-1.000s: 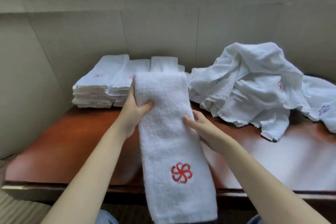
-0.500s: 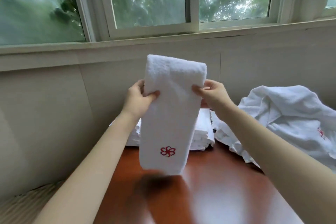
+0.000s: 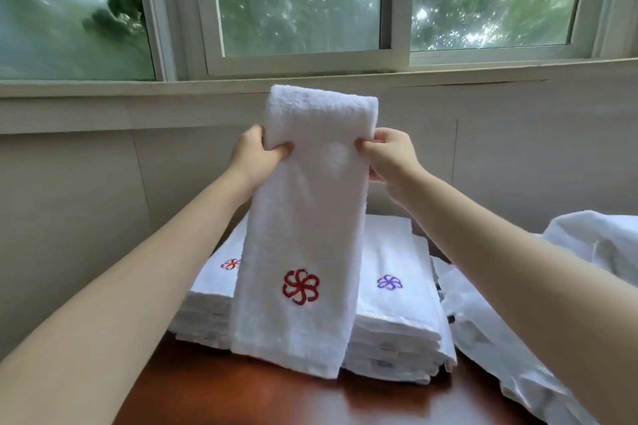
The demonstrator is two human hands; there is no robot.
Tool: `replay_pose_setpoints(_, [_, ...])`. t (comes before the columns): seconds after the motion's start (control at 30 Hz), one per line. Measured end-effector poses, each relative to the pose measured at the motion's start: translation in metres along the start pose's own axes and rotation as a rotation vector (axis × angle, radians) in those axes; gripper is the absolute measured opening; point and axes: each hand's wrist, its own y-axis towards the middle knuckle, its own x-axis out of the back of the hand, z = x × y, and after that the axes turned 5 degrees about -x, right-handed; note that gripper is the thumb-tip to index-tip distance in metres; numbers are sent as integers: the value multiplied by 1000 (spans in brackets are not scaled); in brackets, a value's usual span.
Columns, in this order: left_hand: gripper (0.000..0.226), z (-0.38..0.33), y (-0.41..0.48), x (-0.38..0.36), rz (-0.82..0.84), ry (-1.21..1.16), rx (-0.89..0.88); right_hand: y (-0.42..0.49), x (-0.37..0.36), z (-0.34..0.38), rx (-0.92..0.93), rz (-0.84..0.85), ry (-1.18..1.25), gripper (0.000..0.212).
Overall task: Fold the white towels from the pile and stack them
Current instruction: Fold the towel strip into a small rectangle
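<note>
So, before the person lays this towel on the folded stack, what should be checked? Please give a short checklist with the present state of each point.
1. Left hand grips the towel at its left edge: ok.
2. Right hand pinches its right edge: ok.
3. Towel hangs straight, without twist: ok.
4. Folded stack has a flat top where visible: ok.
5. Stack's middle part, hidden behind the towel, is free: cannot tell.
6. Loose pile keeps off the stack: cannot tell.

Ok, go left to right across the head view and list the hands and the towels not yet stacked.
left hand → white towel it grips → right hand → unfolded pile at the far right
</note>
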Motion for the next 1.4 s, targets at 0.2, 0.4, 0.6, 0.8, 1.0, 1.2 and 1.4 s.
replay_pose_setpoints(0.2, [35,120,42,-71,145,67,300,98,-33,-131,-264,-20,-106,16])
replay_pose_setpoints(0.4, [70,214,21,-101,410,443,496,95,-37,-238,-477,120,-288,58])
replay_pose_setpoints(0.6, [76,207,35,-115,420,521,525,104,-40,-228,-345,202,-352,68])
replay_pose_setpoints(0.8, [65,214,33,-121,238,270,271,102,-50,-237,-77,62,-361,71])
replay_pose_setpoints(1.0, [60,207,11,-110,626,708,238,83,-65,-235,-163,213,-958,33])
replay_pose_setpoints(1.2, [68,184,-59,-87,730,789,206,3,-71,-220,-41,305,-1049,30])
replay_pose_setpoints(1.4, [66,142,-138,-63,572,920,158,-81,-58,-184,-177,476,-1028,69])
